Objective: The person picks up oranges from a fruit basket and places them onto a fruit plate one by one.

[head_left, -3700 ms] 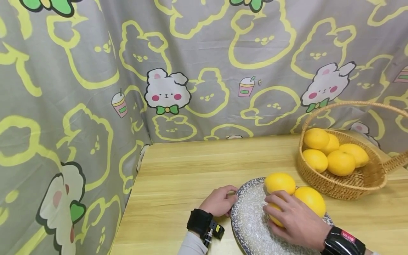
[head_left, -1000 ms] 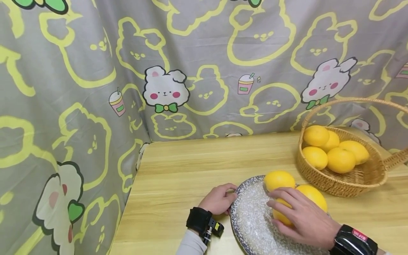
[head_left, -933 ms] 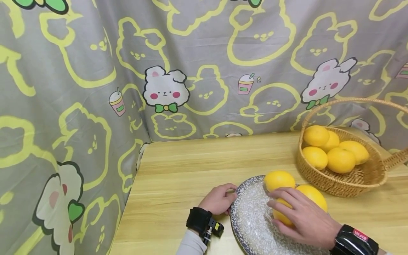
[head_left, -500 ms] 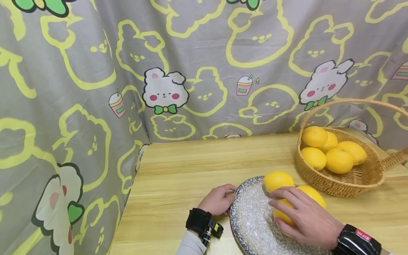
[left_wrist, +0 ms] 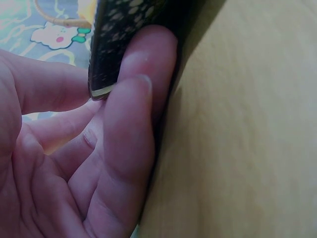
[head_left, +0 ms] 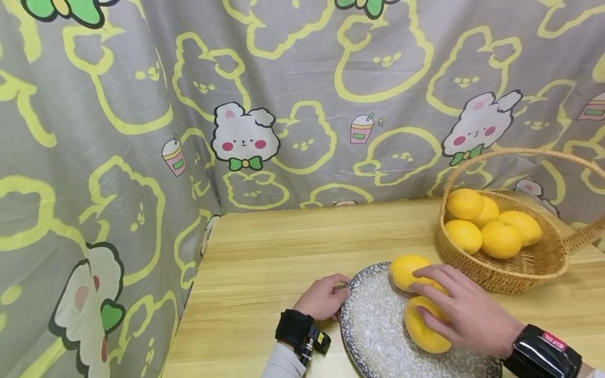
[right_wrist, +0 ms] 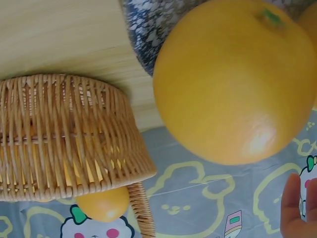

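In the head view, my left hand (head_left: 323, 298) pinches the left rim of a speckled grey plate (head_left: 373, 315); the left wrist view shows fingertips (left_wrist: 143, 59) tucked under the dark rim. My right hand (head_left: 472, 310) is over the plate's right part, its fingers spread above the oranges. A front orange (head_left: 425, 328) lies near its thumb, and a back orange (head_left: 405, 270) sits beyond its fingertips. A third, mostly hidden by this hand in the head view, appears as a large orange (right_wrist: 233, 84) in the right wrist view, apart from the visible fingers (right_wrist: 291, 203).
A wicker basket (head_left: 491, 275) with a tall handle stands behind the plate on the right, holding several oranges (head_left: 502, 239). Everything rests on a wooden table (head_left: 264, 252). A patterned grey curtain (head_left: 302, 79) hangs along the back and left.
My right hand has lifted off the front orange and shifted right, its thumb drawing away, and more of that orange shows. The left hand keeps its grip on the rim.
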Tool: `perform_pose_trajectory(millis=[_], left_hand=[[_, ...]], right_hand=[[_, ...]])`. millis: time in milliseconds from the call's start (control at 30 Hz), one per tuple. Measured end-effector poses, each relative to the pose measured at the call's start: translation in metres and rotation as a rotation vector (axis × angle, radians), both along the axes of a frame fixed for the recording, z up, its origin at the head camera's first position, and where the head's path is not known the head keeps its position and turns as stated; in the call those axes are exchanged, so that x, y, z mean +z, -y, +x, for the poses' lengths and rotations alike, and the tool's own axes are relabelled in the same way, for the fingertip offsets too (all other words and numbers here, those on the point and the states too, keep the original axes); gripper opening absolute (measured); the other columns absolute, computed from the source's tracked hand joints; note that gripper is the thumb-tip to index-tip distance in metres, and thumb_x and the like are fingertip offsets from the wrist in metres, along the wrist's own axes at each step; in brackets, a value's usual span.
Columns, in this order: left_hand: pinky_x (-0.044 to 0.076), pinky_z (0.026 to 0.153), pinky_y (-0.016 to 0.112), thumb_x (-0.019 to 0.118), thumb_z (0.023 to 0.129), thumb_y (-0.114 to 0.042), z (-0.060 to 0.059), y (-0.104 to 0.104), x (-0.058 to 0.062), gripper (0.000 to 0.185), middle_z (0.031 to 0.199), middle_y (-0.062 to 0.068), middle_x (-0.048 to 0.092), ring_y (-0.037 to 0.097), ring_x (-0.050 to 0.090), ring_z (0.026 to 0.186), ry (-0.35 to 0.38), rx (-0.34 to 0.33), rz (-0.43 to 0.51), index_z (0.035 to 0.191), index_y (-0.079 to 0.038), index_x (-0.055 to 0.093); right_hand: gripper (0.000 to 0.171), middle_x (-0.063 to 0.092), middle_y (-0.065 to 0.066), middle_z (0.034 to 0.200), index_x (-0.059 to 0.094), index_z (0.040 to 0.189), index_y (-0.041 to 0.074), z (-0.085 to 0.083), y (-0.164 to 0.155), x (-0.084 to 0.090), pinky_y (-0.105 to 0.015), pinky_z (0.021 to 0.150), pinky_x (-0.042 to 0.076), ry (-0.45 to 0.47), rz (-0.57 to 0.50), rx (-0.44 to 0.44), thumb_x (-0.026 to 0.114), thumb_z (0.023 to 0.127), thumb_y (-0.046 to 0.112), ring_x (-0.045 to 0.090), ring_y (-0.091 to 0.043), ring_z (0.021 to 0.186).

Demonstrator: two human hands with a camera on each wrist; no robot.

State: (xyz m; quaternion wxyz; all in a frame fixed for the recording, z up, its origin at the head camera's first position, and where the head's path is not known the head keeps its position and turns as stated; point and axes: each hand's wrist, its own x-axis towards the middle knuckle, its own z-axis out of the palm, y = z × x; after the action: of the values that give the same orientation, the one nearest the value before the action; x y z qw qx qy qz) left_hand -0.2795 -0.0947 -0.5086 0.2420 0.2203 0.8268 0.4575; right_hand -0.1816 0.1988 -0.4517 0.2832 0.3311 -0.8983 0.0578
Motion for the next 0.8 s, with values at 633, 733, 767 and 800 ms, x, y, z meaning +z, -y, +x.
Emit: perform_pose_trajectory(millis=[633, 733, 767, 800], left_hand=[[0.052, 0.054, 0.025, 0.054, 0.108, -0.028, 0.000, 0.001, -0.001, 0.037, 0.063, -0.004, 0.064, 0.010, 0.059, 0.051, -0.006, 0.001, -0.002, 0.142, -0.015, 0.060], [0.052, 0.054, 0.025, 0.053, 0.108, -0.027, 0.000, 0.002, 0.000, 0.036, 0.064, -0.003, 0.066, 0.010, 0.059, 0.051, -0.002, -0.004, 0.007, 0.141, -0.014, 0.061], [0.053, 0.054, 0.026, 0.053, 0.108, -0.026, 0.000, 0.002, 0.000, 0.036, 0.066, -0.002, 0.068, 0.010, 0.059, 0.051, 0.000, -0.007, 0.012, 0.141, -0.014, 0.060], [0.053, 0.054, 0.025, 0.053, 0.108, -0.026, 0.000, 0.002, 0.000, 0.036, 0.067, -0.002, 0.069, 0.010, 0.059, 0.051, 0.003, -0.008, 0.018, 0.141, -0.014, 0.060]], right_hand=[[0.055, 0.066, -0.006, 0.119, 0.073, 0.108, 0.019, -0.006, -0.022, 0.004, -0.017, 0.118, 0.025, -0.019, -0.028, -0.038, 0.032, 0.109, 0.055, 0.055, -0.019, 0.109], [0.054, 0.066, -0.008, 0.120, 0.073, 0.108, 0.018, -0.009, -0.028, 0.004, -0.014, 0.127, 0.011, -0.007, -0.039, -0.035, 0.034, 0.109, 0.055, 0.055, -0.021, 0.111], [0.055, 0.066, -0.008, 0.121, 0.073, 0.109, 0.018, -0.010, -0.031, 0.004, -0.014, 0.127, 0.012, -0.005, -0.038, -0.037, 0.034, 0.109, 0.056, 0.056, -0.021, 0.111], [0.055, 0.066, -0.008, 0.121, 0.073, 0.110, 0.018, -0.011, -0.033, 0.004, -0.015, 0.125, 0.018, -0.005, -0.038, -0.039, 0.035, 0.109, 0.056, 0.055, -0.021, 0.111]])
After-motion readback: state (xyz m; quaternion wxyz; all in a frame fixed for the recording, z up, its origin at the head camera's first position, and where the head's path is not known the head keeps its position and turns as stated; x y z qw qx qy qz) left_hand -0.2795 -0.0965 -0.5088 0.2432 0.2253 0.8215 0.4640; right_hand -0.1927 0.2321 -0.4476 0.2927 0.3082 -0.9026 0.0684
